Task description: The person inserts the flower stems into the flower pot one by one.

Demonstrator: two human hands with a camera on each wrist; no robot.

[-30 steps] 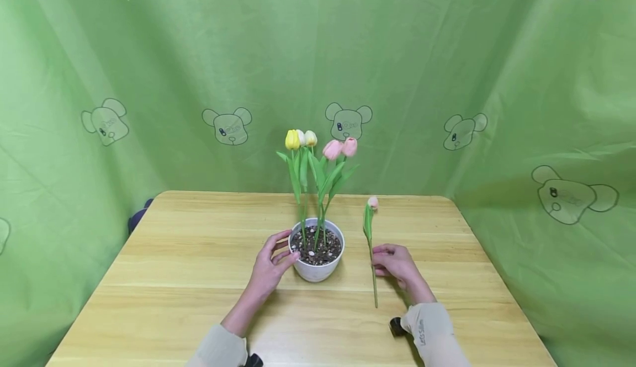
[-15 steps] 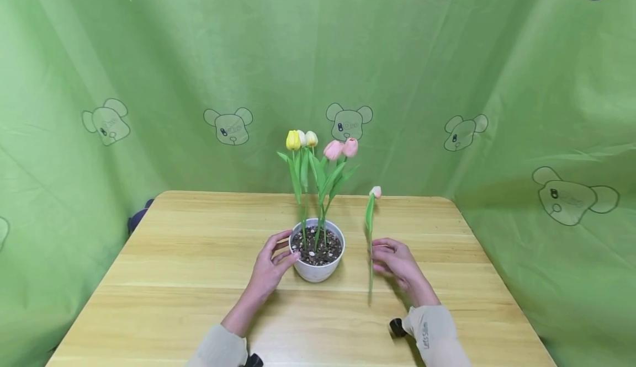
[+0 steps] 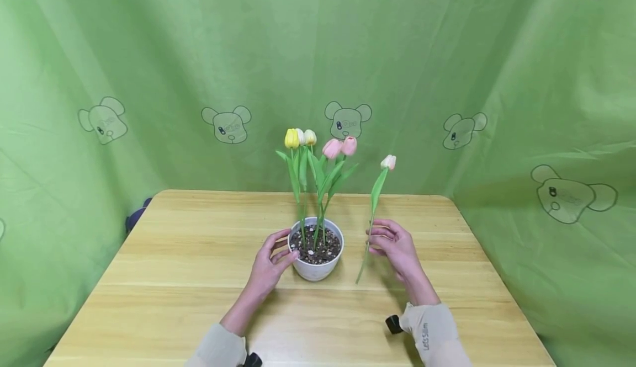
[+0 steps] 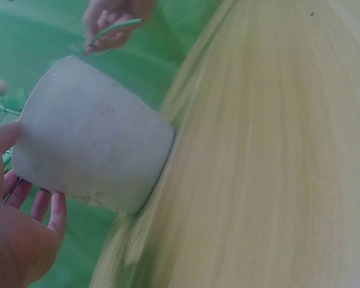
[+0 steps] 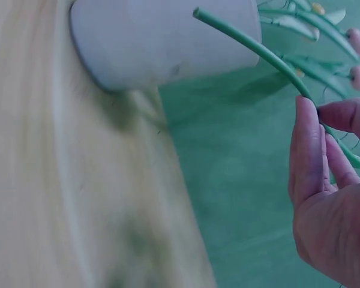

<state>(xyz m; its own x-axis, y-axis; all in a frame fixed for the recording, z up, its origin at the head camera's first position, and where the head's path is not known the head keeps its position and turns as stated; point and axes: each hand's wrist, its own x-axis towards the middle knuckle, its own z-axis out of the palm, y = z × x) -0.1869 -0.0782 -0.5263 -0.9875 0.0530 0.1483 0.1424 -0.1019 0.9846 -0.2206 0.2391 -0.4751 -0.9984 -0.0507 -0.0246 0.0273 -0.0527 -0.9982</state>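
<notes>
A white flower pot [image 3: 315, 271] filled with dark soil stands on the wooden table, bearing several tulips. My left hand [image 3: 265, 271] holds its left side, the thumb at the front of the rim. In the left wrist view the fingers [image 4: 41, 204] lie against the pot wall. To the right of the pot, my right hand [image 3: 399, 248] pinches the green stem of a single pale pink tulip [image 3: 388, 162] above the table. Its bloom leans up and right; the bare stem end [image 5: 228, 29] points down toward the pot, clearly seen in the right wrist view.
In the pot, a yellow tulip [image 3: 292, 138] and whitish blooms rise on the left, pink tulips [image 3: 332, 149] on the right. A green curtain [image 3: 278, 52] with printed bear faces hangs behind and beside the table [image 3: 164, 278].
My right hand has lifted the single tulip up from near the table and tilted it, the stem's lower end swinging left toward the pot. My left hand has stayed on the pot.
</notes>
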